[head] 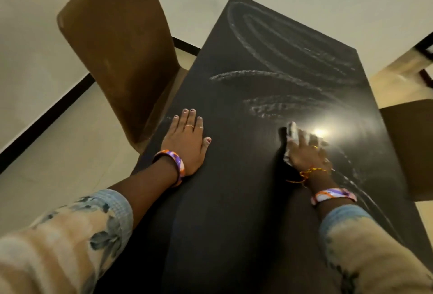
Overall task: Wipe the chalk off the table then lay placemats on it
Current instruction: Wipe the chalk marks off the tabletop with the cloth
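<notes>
A long black table point(234, 200) runs away from me. White chalk streaks point(281, 64) curve across its far half, with more down the right side. My left hand point(187, 139) lies flat on the table near its left edge, fingers straight. My right hand point(307, 150) presses a dark cloth point(287, 139) onto the tabletop beside a bright glare spot. The hand and the cloth are blurred, and fingers cover most of the cloth. No placemats are in view.
A brown chair point(121, 54) stands at the table's left side, its back close to my left hand. Another brown chair point(410, 148) shows at the right edge. Pale floor tiles and a dark skirting line surround the table.
</notes>
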